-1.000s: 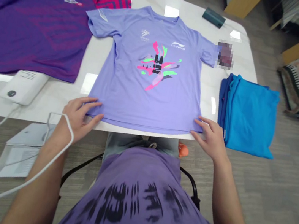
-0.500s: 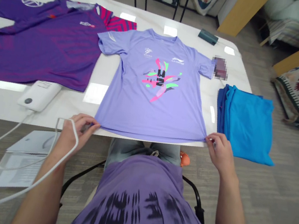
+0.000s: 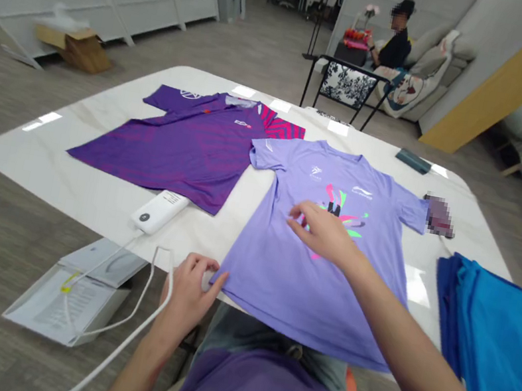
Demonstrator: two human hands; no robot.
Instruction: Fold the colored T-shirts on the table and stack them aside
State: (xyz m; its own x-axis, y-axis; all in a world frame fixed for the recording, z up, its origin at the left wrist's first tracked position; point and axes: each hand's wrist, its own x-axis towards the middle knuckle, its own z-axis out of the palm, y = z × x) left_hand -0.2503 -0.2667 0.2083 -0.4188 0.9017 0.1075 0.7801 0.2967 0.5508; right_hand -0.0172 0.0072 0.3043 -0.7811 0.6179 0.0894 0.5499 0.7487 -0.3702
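A lavender T-shirt lies flat, front up, on the white table, with a colourful print on its chest. At its lower left corner is my left hand, thumb and fingers closed on the hem. My right hand is over the middle of the shirt, covering part of the print, fingers pointing left and slightly apart, holding nothing. Left of it a dark purple T-shirt is spread out. Folded blue clothes are stacked at the right.
A white power bank with a cable sits at the near edge of the table. A dark green case lies at the far right. An open white box is on the floor. Beyond a chair, a person sits.
My right hand has let go of the lavender shirt's lower right corner and moved left over its front. My left hand stays at the left corner. The view has tilted up and turned left.
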